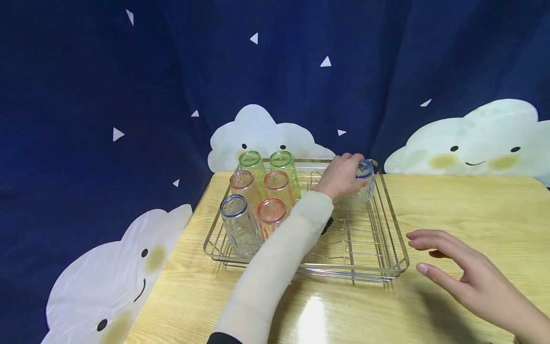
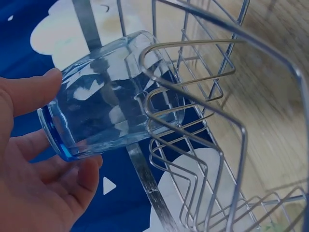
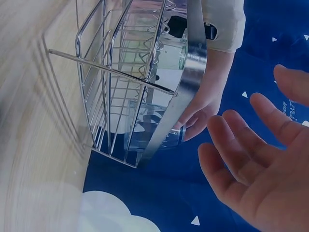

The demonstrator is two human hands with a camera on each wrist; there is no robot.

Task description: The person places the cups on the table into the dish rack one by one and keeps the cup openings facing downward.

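A clear glass tumbler with a blue-edged end (image 1: 365,190) stands at the back right corner of the wire rack (image 1: 393,217), blue end up. My left hand (image 1: 341,177) grips it near that end. In the left wrist view the thumb lies on one side of the tumbler (image 2: 113,96) and curled fingers on the other, while its far end sits among the rack's bent wires (image 2: 193,99). My right hand (image 1: 468,277) hovers beside the rack's front right corner, fingers apart and holding nothing. The right wrist view shows its loosely bent fingers (image 3: 231,140).
Several more tumblers fill the rack's left side: green ones (image 1: 253,167) at the back, reddish ones (image 1: 271,212) in the middle and a blue-edged one (image 1: 236,224) at the front left. Beneath is a wooden table (image 1: 451,205); a dark blue curtain (image 1: 292,95) hangs behind.
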